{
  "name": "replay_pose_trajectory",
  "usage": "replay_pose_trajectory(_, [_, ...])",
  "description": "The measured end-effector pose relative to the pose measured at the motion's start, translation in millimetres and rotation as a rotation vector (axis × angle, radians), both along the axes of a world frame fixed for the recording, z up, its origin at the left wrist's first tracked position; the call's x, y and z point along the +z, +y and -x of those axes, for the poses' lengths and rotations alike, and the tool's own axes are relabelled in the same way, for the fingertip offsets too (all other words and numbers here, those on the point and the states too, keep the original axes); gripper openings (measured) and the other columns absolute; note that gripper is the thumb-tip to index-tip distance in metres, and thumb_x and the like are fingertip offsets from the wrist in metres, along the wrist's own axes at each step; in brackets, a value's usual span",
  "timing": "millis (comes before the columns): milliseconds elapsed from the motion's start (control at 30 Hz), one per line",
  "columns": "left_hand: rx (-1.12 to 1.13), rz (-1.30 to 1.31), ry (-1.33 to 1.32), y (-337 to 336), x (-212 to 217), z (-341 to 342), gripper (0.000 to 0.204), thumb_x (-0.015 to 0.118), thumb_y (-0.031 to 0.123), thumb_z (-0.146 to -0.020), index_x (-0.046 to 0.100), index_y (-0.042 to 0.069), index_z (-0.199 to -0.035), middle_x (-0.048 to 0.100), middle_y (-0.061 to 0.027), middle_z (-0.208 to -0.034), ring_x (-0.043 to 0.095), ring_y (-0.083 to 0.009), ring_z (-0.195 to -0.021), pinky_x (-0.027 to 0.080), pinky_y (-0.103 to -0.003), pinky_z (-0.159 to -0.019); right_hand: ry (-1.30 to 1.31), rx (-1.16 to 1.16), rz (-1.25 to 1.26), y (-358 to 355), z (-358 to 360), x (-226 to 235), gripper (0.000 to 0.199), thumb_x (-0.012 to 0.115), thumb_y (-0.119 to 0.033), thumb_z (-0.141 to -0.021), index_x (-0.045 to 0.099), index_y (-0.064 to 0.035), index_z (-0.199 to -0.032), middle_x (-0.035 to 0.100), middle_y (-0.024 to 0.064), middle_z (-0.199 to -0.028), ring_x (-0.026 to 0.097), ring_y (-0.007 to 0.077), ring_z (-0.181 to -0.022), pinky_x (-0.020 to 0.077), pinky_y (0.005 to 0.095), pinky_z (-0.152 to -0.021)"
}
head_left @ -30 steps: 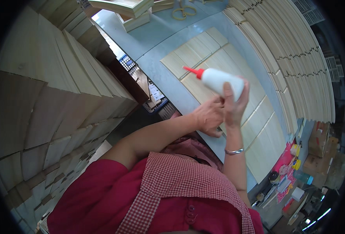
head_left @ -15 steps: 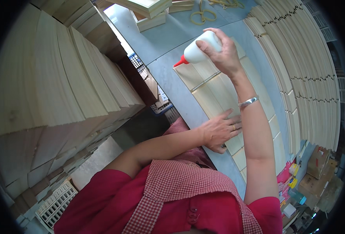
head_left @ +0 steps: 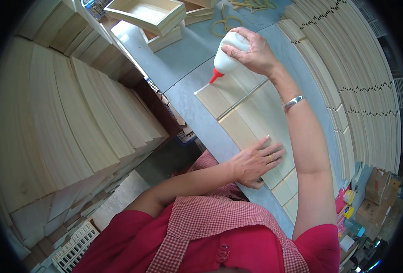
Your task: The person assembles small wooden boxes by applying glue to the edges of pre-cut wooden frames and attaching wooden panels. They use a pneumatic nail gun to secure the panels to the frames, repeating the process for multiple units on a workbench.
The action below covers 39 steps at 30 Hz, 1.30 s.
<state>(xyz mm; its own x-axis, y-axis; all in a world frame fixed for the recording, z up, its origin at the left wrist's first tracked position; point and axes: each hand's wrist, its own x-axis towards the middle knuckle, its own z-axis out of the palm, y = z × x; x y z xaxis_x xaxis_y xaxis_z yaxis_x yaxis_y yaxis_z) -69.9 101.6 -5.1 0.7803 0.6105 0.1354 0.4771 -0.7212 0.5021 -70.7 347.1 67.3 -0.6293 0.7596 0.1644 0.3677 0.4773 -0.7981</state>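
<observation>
My right hand (head_left: 256, 53) is wrapped round a white squeeze bottle (head_left: 225, 58), held tilted with its red nozzle (head_left: 215, 76) pointing down. The nozzle tip meets the far edge of the pale wooden boards (head_left: 244, 123), which lie side by side on the table. A thin white bead of glue (head_left: 202, 88) runs along that edge from the left corner to the tip. Grooves cross the boards. My left hand (head_left: 257, 162) rests on the boards nearer to me, palm down with the fingers stretched out.
Shallow wooden trays (head_left: 152, 16) stand at the table's far left, with yellowish bands (head_left: 227, 22) beside them. Rows of stacked wooden pieces (head_left: 356, 91) line the right side. Tall stacks of boards (head_left: 60, 118) rise at my left. Cardboard boxes (head_left: 378, 185) sit at the lower right.
The nozzle has moved right along the boards' far edge from the left corner, and a white glue line now shows behind it. The bottle stands more upright. My left hand stays on the boards.
</observation>
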Motion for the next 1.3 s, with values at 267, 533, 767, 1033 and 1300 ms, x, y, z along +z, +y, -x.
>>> replay_pose_trajectory(267, [-0.014, 0.051, 0.027, 2.2, 2.8, -1.1, 0.092, 0.068, 0.045, -0.074, 0.043, 0.002, -0.152, 0.026, -0.014, -0.167, 0.018, -0.0282, -0.158, 0.01, -0.058, -0.127, -0.076, -0.038, -0.078, 40.2, -26.0, 8.5, 0.052, 0.08, -0.041, -0.087, 0.067, -0.0048, -0.123, 0.074, 0.0142, -0.111, 0.071, 0.0271, -0.104, 0.0551, 0.0387, -0.093])
replay_pose_trajectory(533, [-0.012, 0.041, -0.002, 3.4, 5.5, -0.9, 0.092, 0.07, 0.046, -0.074, 0.044, 0.001, -0.15, 0.03, -0.0156, -0.165, 0.021, -0.0296, -0.156, 0.014, -0.058, -0.127, -0.116, -0.146, -0.138, 72.8, -48.4, 13.2, 0.061, 0.079, -0.044, -0.08, 0.069, -0.0026, -0.124, 0.073, 0.02, -0.115, 0.071, 0.0337, -0.106, 0.0555, 0.0412, -0.095])
replay_pose_trajectory(767, [-0.044, 0.093, 0.052, 5.7, 7.5, -2.2, 0.096, 0.069, 0.048, -0.076, 0.039, 0.001, -0.154, 0.022, -0.014, -0.169, 0.015, -0.0283, -0.158, 0.011, -0.058, -0.127, -0.151, -0.197, -0.166, 91.0, -62.8, 19.3, 0.062, 0.079, -0.044, -0.08, 0.068, -0.0024, -0.125, 0.074, 0.02, -0.114, 0.071, 0.0333, -0.106, 0.0557, 0.04, -0.094])
replay_pose_trajectory(1033, [-0.052, 0.129, 0.065, 7.0, 9.5, -3.2, 0.097, 0.07, 0.048, -0.076, 0.037, 0.002, -0.156, 0.02, -0.0132, -0.17, 0.012, -0.028, -0.159, 0.01, -0.058, -0.127, -0.154, -0.224, -0.197, 107.1, -75.6, 18.7, 0.056, 0.08, -0.043, -0.08, 0.068, -0.0064, -0.12, 0.074, 0.017, -0.113, 0.071, 0.0314, -0.106, 0.0557, 0.0398, -0.093])
replay_pose_trajectory(1300, [-0.06, 0.145, 0.081, 8.4, 10.8, -4.3, 0.098, 0.07, 0.048, -0.076, 0.037, 0.002, -0.156, 0.018, -0.0128, -0.17, 0.011, -0.0278, -0.159, 0.008, -0.058, -0.127, -0.121, -0.28, -0.247, 127.6, -96.4, 13.5, 0.051, 0.08, -0.041, -0.081, 0.068, -0.0067, -0.117, 0.075, 0.0155, -0.11, 0.072, 0.031, -0.101, 0.0564, 0.0401, -0.09])
